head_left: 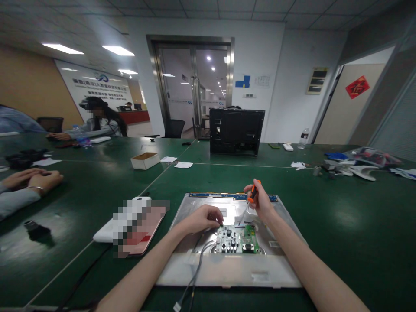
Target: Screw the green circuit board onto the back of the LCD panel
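Note:
In the head view, a bare metal display panel lies flat on the table in front of me. A green circuit board sits on its middle. My right hand grips an orange and black screwdriver, its shaft slanting down toward the board's upper edge. Curled fingers of my left hand pinch the board's upper left corner. Thin dark cables run from the board's left side over the panel's front edge, ending in a white connector. A blue strip board lines the panel's far edge.
Left of the panel lie a white device and a pink phone-like slab, partly blurred out. Farther off stand an open box and a black monitor housing. Another person's hands rest at far left. Plastic bags and parts lie right.

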Available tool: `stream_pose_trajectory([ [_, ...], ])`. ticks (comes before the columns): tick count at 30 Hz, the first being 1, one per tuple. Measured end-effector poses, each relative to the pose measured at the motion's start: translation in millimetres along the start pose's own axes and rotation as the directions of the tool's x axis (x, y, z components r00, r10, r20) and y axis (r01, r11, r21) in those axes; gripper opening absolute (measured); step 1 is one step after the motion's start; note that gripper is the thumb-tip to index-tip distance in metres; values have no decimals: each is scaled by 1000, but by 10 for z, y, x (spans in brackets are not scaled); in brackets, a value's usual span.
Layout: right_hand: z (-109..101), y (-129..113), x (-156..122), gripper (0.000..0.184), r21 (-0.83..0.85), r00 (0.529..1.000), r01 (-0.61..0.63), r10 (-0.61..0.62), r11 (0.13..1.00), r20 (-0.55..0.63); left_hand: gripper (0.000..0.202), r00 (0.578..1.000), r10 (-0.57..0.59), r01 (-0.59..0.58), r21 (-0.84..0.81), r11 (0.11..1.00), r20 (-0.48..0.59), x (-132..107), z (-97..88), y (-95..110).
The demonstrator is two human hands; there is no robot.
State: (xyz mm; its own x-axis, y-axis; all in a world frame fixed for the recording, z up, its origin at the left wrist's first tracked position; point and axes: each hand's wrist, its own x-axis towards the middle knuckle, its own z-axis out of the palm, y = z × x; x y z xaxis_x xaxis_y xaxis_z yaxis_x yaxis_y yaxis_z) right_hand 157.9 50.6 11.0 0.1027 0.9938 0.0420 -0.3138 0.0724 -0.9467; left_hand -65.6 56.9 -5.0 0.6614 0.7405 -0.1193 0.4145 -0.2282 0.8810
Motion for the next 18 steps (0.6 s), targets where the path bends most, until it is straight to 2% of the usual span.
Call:
stream_pose_trajectory([
  [9, 532, -193, -17, 43, -56, 980, 197, -194, 979, 51, 14, 999, -31, 30, -11, 999, -41, 16, -2, -56],
  [14, 462, -94, -83, 38, -21, 971, 230, -228, 973, 65, 16, 999, -36, 37, 48, 998, -26, -2, -27, -34],
  [18, 343, -11, -56, 38, -21, 977, 211, -211, 977, 3, 16, 999, -21, 23, 101, 995, -25, -16, -44, 1],
])
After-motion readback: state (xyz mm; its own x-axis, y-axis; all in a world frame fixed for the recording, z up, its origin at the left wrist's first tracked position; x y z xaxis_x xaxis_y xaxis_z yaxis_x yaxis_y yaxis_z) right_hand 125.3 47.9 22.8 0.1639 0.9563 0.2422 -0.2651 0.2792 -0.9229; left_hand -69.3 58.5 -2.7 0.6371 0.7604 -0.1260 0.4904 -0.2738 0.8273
